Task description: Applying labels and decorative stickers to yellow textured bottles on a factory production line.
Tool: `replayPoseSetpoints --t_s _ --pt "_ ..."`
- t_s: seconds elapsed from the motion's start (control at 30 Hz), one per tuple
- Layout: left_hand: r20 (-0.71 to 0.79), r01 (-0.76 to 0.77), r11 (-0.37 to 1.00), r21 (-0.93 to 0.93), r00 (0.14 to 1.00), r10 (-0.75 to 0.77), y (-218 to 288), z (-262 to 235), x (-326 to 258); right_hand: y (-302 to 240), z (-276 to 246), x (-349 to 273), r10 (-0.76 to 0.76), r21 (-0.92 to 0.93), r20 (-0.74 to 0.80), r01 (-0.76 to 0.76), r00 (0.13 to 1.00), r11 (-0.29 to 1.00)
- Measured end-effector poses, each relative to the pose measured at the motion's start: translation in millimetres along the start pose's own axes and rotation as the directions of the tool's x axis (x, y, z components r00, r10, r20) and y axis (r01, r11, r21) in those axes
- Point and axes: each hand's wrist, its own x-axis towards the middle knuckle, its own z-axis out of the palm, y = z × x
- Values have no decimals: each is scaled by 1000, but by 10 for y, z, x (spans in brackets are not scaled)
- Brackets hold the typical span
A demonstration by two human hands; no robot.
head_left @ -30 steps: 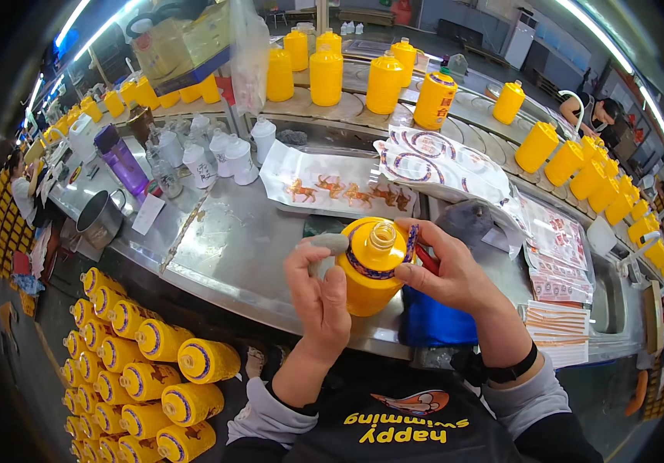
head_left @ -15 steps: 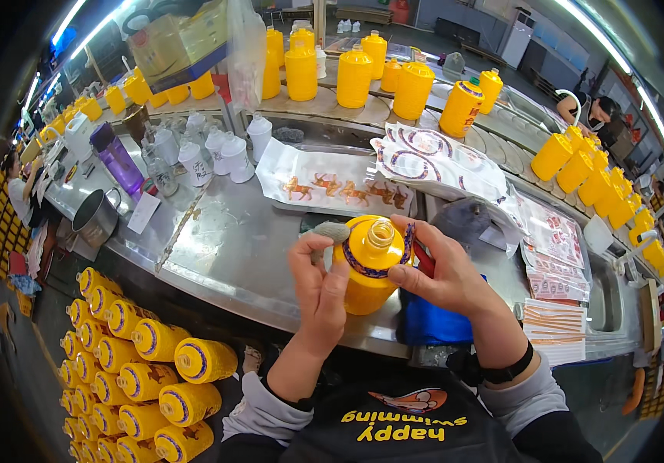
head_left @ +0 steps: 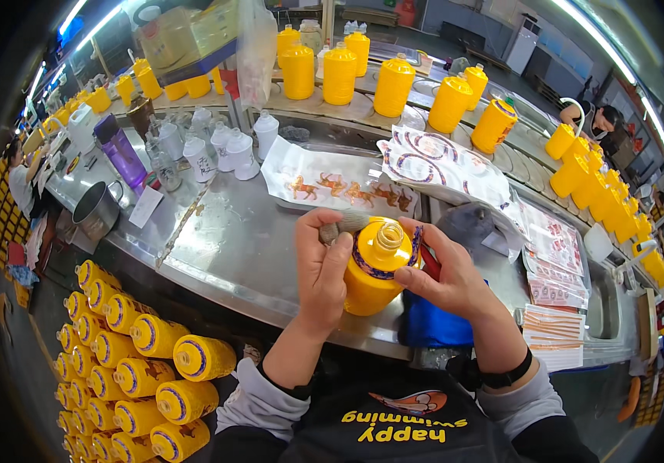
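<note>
A yellow bottle (head_left: 372, 295) with a clear glass neck stands upright at the metal table's front edge. Around its shoulder runs a dark blue patterned band (head_left: 369, 268); on the right, the band's end sticks up loose. My left hand (head_left: 319, 266) pinches a grey-green sponge-like pad (head_left: 346, 224), which is against the bottle's shoulder, left of the neck. My right hand (head_left: 449, 270) grips the bottle's right side, thumb on the band and fingers by the loose end. Something red shows under that palm, mostly hidden. A blue cloth (head_left: 436, 318) lies below my right wrist.
Behind the bottle lie a sheet of horse decals (head_left: 347, 190) and a stack of band decals (head_left: 434, 162). More yellow bottles (head_left: 395, 86) stand on a conveyor at the back. Stacked yellow bottles (head_left: 153, 336) fill the lower left. A steel pot (head_left: 96, 210) stands left.
My left hand has moved the pad up and right onto the bottle's shoulder. The bottle has shifted slightly right in my hands. Bottles on the conveyor have moved right.
</note>
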Motion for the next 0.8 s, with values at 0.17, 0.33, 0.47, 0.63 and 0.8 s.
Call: replayPoseSetpoints --t_s 0.17,0.33,0.47,0.63,0.8 --pt "268 -492 513 704 852 450 -58 -214 5 34 27 11 -23 -7 -4 23 1000 1000" --pt "409 -588 201 783 731 547 -24 -225 -317 14 -18 27 -19 15 7 19 1000 1000" --pt "533 -619 37 785 703 471 96 -103 -469 -14 -23 25 39 58 31 -41 999 997" --pt "587 -626 -22 779 716 378 176 72 -515 -7 28 28 -37 12 -27 37 999 999" --pt "533 -616 117 779 748 395 76 118 -515 52 44 9 -43 121 -41 48 998 992"
